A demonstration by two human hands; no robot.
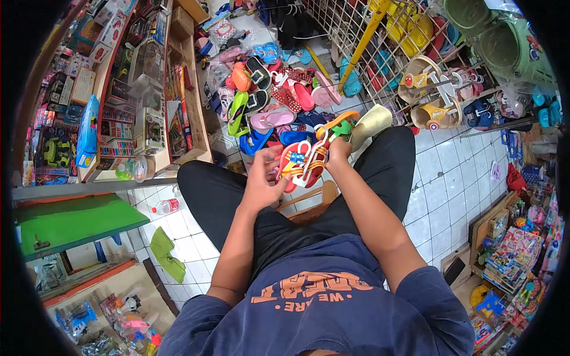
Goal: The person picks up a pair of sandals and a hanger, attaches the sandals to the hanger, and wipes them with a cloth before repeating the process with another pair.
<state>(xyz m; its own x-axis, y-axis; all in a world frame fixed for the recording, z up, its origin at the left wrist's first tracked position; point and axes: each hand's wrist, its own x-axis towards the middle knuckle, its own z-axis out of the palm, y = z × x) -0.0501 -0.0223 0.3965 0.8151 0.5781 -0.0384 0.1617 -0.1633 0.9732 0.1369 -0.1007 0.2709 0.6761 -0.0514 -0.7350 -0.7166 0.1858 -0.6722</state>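
Observation:
My left hand (267,178) is at the near left side of a pair of small red sandals (303,163) with yellow, blue and white parts, its fingers curled against their edge. On the other side, my right hand (339,151) is closed round sandals, among them an orange and green one (341,124). A white hanger (314,160) lies over the red pair. Just beyond my hands is a heap of children's footwear, with pink sandals (273,119), lime green ones (238,113) and black ones (257,72).
Wooden shelves (199,107) with boxed toys stand on the left. A wire rack (380,53) with hanging sandals is at the upper right. A plastic bottle (165,206) and a green cloth (166,255) lie on the tiled floor. More toys (513,255) are at the lower right.

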